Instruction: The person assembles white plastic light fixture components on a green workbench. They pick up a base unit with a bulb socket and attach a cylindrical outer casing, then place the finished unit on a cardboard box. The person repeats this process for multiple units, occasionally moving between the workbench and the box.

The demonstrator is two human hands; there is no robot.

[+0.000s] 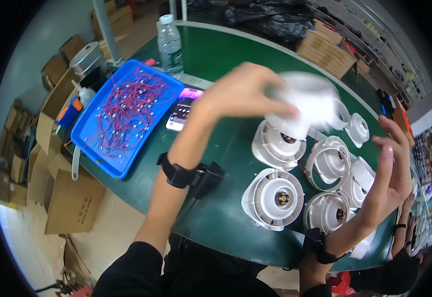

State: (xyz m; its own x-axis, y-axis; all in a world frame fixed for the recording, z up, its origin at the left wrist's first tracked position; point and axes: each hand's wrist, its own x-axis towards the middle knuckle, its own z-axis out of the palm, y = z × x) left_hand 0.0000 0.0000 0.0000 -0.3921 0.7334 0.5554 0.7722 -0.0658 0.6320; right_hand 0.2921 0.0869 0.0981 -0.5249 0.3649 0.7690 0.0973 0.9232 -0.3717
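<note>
My left hand (240, 89) grips the side of a white round plastic housing (311, 101), held above the table and smeared by motion. On the right, my right hand (393, 168) is raised with its fingers apart and nothing in it. Beneath and between the hands stand several more white round housings. The nearest housing (260, 208) shows a copper-wound motor core (282, 198) at its centre. Behind it, another housing (270, 153) sits partly under the held one. An open-rimmed housing (328, 163) and a further one (324, 210) lie close to my right forearm.
A blue tray (122, 171) of red wires with white connectors lies on the green table (216, 222) at the left. Beside it are a phone (180, 118) and a water bottle (170, 47). Cardboard boxes (75, 203) stand left. Another person's forearm (401, 227) shows at far right.
</note>
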